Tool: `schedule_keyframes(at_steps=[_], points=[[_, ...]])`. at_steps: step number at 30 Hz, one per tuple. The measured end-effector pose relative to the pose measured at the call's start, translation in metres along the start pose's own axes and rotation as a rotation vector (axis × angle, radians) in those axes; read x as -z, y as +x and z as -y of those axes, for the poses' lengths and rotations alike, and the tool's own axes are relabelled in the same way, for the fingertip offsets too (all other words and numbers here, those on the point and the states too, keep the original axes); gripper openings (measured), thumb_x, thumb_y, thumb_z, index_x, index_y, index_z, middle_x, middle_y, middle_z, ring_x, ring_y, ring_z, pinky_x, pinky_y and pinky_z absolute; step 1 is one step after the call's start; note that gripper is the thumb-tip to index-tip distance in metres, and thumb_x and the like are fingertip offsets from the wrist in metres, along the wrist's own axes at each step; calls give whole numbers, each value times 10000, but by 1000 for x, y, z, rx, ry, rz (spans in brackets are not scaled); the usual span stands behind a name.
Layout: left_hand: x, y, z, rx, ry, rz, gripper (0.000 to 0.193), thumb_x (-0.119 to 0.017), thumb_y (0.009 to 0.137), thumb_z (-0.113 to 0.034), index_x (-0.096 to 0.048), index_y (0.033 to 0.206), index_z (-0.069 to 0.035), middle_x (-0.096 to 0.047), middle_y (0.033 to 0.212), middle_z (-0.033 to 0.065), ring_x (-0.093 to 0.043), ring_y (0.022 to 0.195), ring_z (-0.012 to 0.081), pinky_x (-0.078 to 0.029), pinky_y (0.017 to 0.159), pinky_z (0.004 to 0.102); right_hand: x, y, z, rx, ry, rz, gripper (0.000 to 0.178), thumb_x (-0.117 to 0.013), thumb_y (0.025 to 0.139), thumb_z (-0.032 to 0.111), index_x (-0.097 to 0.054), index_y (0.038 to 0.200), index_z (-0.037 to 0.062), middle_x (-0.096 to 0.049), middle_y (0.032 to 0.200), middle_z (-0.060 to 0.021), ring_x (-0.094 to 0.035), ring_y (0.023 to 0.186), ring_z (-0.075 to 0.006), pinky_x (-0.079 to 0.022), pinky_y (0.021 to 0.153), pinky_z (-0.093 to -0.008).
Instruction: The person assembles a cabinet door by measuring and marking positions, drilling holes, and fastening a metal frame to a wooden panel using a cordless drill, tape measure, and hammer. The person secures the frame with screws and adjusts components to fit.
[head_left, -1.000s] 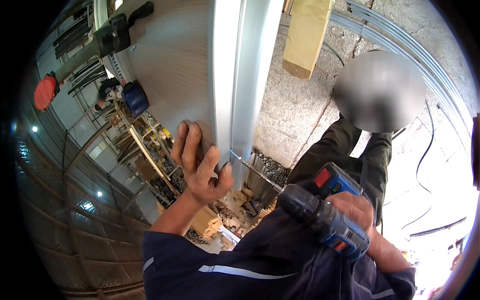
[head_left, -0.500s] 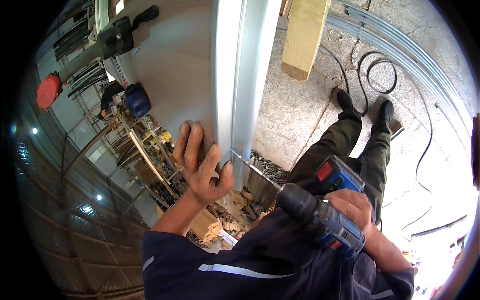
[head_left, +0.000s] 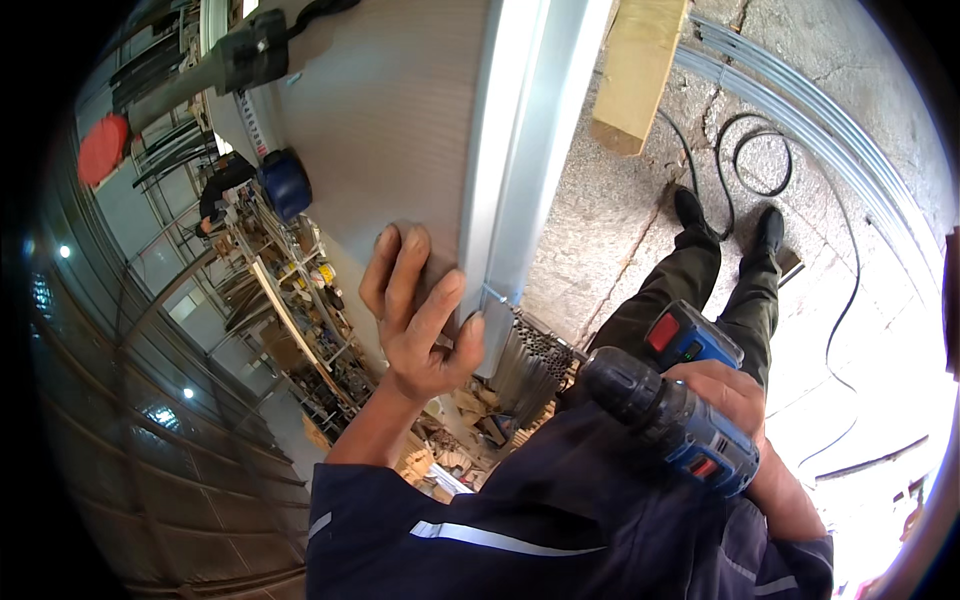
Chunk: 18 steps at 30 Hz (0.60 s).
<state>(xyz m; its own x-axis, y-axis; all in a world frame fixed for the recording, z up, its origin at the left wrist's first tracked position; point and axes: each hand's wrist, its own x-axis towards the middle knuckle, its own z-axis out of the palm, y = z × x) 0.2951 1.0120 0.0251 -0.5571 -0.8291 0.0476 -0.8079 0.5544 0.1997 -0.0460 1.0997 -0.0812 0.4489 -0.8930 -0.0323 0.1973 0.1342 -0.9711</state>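
Against the stiff, light-looking metal rail, the left hand spreads its fingers flat to steady it while the right hand wraps the heavy drill by its grip

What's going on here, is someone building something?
A person in dark blue work clothes is working on a tall panel edged with a pale metal profile. The left hand is pressed flat against the panel beside that profile. The right hand grips a blue cordless drill, whose long bit reaches to the profile at a screw. Below are the person's own legs, a black cable on the concrete floor, and a wooden beam close by.
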Motion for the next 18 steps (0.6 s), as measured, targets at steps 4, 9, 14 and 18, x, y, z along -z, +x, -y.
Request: schedule_keyframes(at_steps=[4,9,14,18], points=[[-1,1,-1,33,-37,-48,555,-638,927,-237,-556,1446,-60,-470,1542,243,-381,1456,458,-316,1179,551,6,0,5,-23,-98,27,412,-751,880,219,-646,1191,-30,-718,1099,-185,-730,955,-333,-593,841,-411],[2,0,-7,124,-88,-106,541,-679,925,-256,-590,1387,12,-537,1495,213,-411,1444,425,-350,1175,525,8,-2,13,-89,-151,-1,393,-774,871,211,-671,1177,-13,-718,1089,-155,-721,976,-304,-565,887,-383],[-1,-6,-12,251,-121,-284,519,-700,952,-300,-600,1365,-1,-562,1462,199,-437,1424,411,-379,1158,515,-2,-9,21,-139,-183,-19,412,-764,841,204,-667,1177,-14,-709,1085,-147,-704,980,-306,-542,893,-379],[0,-40,-16,532,-272,-485,368,-647,1013,-194,-602,1315,11,-643,1322,148,-558,1295,285,-452,1078,409,-9,-18,25,-248,-196,-59,314,-735,823,119,-671,1110,10,-700,1003,-105,-678,880,-245,-532,806,-347]])
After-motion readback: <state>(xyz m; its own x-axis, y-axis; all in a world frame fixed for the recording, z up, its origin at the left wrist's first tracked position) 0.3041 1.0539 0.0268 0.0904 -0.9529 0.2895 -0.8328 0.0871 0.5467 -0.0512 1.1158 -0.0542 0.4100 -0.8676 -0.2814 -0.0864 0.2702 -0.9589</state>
